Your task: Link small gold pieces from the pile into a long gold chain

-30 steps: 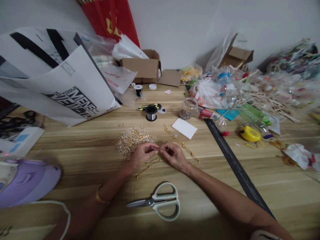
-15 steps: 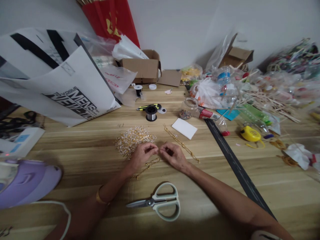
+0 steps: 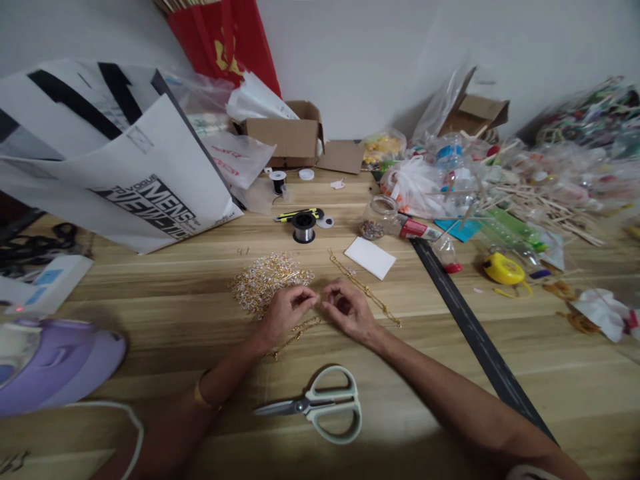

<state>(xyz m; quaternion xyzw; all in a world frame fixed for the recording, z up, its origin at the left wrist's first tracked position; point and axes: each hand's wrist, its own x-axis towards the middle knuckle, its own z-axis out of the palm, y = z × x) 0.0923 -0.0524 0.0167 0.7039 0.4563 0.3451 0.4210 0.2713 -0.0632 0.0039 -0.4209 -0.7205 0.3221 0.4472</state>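
My left hand [image 3: 287, 312] is closed in a pinch at the edge of a pile of gold and clear beads or charms [image 3: 270, 277]; whatever sits between its fingertips is too small to make out. Facing it, a short gap away, my right hand [image 3: 351, 313] has its thumb and forefinger slightly apart, with nothing visible between them. A short gold chain [image 3: 295, 335] lies partly under my left wrist. Beyond my right hand stretches a longer gold chain [image 3: 370, 293]. Scissors with pale handles [image 3: 333, 404] rest on the table below both hands.
Wire spools [image 3: 303, 228], a yellow-black cutter [image 3: 285, 215] and a white card [image 3: 370, 258] lie ahead. A jar of beads [image 3: 379, 217], plastic bottles and a yellow tape measure [image 3: 503, 269] are to the right. A purple iron [image 3: 60, 363] and white bag [image 3: 135, 173] stand left.
The thumb and forefinger of my right hand have parted, and its fingertips have drawn slightly away from my left hand. My left hand stays in its pinch.
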